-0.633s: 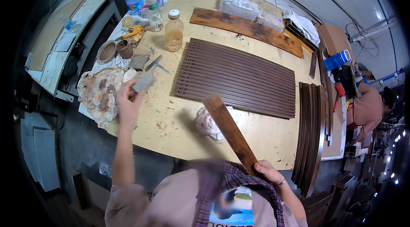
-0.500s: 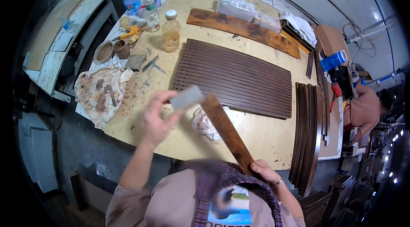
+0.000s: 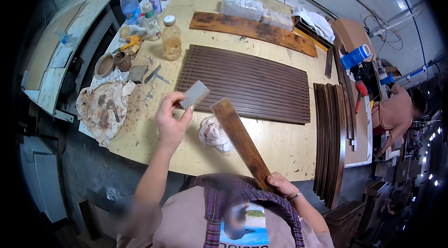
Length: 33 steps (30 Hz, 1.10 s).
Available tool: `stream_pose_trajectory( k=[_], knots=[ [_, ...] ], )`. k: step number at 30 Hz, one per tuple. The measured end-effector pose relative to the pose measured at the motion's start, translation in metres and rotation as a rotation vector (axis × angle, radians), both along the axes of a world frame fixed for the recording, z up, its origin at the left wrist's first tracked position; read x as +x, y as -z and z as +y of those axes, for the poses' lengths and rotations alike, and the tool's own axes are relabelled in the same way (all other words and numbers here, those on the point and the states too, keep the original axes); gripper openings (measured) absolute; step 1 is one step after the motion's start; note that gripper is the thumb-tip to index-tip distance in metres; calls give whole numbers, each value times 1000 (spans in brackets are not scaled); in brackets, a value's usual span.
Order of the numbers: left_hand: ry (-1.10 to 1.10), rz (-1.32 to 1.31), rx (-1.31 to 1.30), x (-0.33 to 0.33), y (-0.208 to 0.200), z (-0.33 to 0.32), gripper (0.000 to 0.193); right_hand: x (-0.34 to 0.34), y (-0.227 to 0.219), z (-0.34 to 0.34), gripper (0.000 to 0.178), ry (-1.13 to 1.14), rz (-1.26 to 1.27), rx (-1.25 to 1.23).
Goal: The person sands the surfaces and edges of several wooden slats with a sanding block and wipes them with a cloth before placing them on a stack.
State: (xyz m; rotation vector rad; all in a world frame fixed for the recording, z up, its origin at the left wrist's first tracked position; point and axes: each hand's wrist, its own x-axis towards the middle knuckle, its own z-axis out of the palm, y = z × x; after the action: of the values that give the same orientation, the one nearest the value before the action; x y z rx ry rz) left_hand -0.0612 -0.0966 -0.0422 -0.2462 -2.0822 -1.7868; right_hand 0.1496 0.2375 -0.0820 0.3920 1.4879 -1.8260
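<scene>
My left hand (image 3: pixel 169 124) pinches a flat grey rectangular pad (image 3: pixel 195 95), which looks like a sanding pad, between thumb and fingers. The pad is raised over the table, just left of the far end of a brown wooden slat (image 3: pixel 242 143) and apart from it. My right hand (image 3: pixel 283 185) grips the slat's near end, close to my body, and the slat slants up and away to the left. Below the pad lies a crumpled stained cloth (image 3: pixel 213 135), partly covered by the slat. Beyond it rests a row of dark brown slats (image 3: pixel 247 84) laid side by side.
Dark strips (image 3: pixel 330 140) are stacked along the right edge. A long stained board (image 3: pixel 254 33) lies at the back. On the left are a capped jar (image 3: pixel 171 42), a bowl (image 3: pixel 104 66) and a dirty rag (image 3: pixel 102 108). A co-worker (image 3: pixel 395 110) bends at far right.
My left hand has drawn the pad away from the slat's far end, leaving a gap between them. My right hand keeps its grip on the slat. The whole view has shifted slightly.
</scene>
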Motion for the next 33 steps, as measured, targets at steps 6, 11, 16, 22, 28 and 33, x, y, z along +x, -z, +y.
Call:
stream_pose_trajectory(
  k=[6,11,16,22,28,33],
  knots=[
    [72,228,-245,11,-22,8,34,-1,5,4,60,-37,19,-34],
    [-30,235,-277,13,-10,8,34,-2,-13,-6,57,-4,33,52],
    [388,431,-415,53,-27,39,35,-2,-12,-8,46,22,43,76],
    [-145,263,-547,1,3,-8,25,-4,-35,-20,41,43,22,150],
    [-441,86,-799,-51,47,-118,38,-3,-40,-28,39,42,25,208],
    [14,-74,-618,0,-15,-14,70,-6,-43,-31,39,8,36,264]
  ],
)
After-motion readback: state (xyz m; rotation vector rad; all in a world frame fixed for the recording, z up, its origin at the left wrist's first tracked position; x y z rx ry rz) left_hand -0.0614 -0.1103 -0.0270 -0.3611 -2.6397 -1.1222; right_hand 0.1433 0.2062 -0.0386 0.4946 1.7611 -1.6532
